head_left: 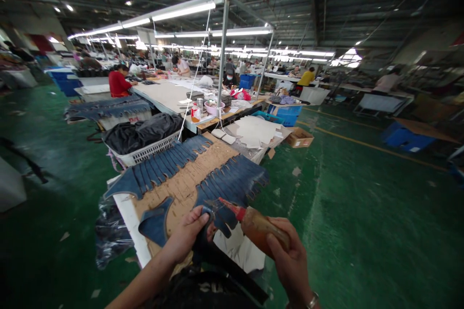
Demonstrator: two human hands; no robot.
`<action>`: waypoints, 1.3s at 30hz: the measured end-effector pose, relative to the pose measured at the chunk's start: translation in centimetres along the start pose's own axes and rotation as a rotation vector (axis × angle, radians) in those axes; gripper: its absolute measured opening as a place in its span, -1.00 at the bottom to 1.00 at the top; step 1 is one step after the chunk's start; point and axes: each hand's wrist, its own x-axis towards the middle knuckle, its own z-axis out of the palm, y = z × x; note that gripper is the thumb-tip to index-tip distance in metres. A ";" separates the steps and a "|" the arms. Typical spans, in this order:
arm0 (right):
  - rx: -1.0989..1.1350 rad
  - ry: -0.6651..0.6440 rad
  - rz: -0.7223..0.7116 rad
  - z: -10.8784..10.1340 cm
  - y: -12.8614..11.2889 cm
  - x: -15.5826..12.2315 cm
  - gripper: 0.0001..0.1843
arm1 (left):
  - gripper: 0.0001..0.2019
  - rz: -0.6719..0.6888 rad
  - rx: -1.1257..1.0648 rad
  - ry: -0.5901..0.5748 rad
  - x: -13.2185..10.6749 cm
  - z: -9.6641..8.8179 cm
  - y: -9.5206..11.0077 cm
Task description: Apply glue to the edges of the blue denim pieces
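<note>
My left hand (188,231) is closed, pinching the edge of a dark blue cut piece (208,213) between thumb and fingers. My right hand (292,256) wraps round a squeeze bottle of amber liquid (258,229), which looks like glue. Its red nozzle points up and left, just above the blue pieces and right of my left hand. Two overlapping rows of dark blue pieces, a left row (155,169) and a right row (234,178), lie on a stained tan board (181,178). A separate blue piece (156,222) rests near my left wrist.
A white basket (145,152) heaped with black material (145,131) stands left of the board. Pale sheets (255,130) lie beyond it, near a cardboard box (299,137). A metal post (223,53) rises from the long worktable (159,96). A person in red (119,82) sits there.
</note>
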 end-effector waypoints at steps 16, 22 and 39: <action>0.054 -0.113 -0.004 0.3 -0.1 -0.6 -0.83 | -0.60 -0.017 -0.231 0.024 -0.5 -0.2 0.1; 0.058 -0.113 0.004 0.2 -0.3 -0.5 -0.82 | -0.63 0.039 -0.063 -0.024 -0.5 -0.8 -0.6; -0.013 -0.098 -0.029 1.4 -1.5 0.1 -0.84 | -0.57 0.070 0.301 -0.051 -0.7 -2.1 -1.1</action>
